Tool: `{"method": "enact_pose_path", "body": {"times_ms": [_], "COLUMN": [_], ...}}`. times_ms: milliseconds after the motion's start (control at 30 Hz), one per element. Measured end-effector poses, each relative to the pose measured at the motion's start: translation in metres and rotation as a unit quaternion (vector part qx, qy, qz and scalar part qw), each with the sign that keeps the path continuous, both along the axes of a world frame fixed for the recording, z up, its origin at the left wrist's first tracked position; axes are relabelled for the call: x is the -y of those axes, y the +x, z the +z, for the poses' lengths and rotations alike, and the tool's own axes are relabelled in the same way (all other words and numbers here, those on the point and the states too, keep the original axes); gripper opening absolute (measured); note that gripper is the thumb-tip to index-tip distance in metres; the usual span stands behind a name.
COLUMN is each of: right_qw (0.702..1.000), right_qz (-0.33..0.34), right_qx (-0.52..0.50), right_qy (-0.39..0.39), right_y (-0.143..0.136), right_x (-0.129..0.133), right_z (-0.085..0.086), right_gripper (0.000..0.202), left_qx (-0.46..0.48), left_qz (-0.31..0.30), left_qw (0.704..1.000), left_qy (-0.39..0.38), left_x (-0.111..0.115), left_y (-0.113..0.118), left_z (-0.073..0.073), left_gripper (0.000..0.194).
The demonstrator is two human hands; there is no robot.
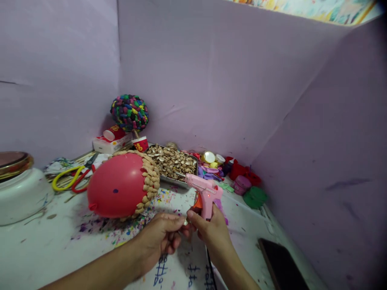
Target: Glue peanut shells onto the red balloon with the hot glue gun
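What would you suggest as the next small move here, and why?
Perhaps turn the pink glue gun toward the small pale piece by the left hand: its nozzle points elsewhere, and shells cover only part of the red balloon.

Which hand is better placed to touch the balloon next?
Probably the left hand: it's nearer the balloon, though it seems to pinch a shell. The right hand is farther off and holds the glue gun.
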State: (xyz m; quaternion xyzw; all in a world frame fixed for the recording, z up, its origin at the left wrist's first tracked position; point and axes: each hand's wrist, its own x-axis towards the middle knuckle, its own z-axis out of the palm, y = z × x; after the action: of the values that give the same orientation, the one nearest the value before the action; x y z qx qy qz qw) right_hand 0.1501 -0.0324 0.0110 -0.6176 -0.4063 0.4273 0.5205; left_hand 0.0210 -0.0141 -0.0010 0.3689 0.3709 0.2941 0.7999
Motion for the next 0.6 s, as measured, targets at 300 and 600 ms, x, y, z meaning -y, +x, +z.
{"method": "enact_pose_path", "body": {"times_ms": [300,600], "right_qw": [0.998,0.996], "right_qz": [-0.019,-0.031], "right_qx": [0.056,0.087], "right_qy": [0.01,0.016], "right_y": [0.003,0.016], "right_x": [0.002,0.01], "right_z": [-0.011,-0.008], "right_gripper": [0.018,0.029], "left_qx": [-0.031,0.002], "left_qz": [-0.043,0.033], "left_qw": [0.999,0.999], "left_qy": [-0.011,-0.037], "left_x": [-0.001,-0.011], "left_y": [0.0,-0.004], "left_z": [0.003,-0.002], "left_gripper": [0.017,0.022]}}
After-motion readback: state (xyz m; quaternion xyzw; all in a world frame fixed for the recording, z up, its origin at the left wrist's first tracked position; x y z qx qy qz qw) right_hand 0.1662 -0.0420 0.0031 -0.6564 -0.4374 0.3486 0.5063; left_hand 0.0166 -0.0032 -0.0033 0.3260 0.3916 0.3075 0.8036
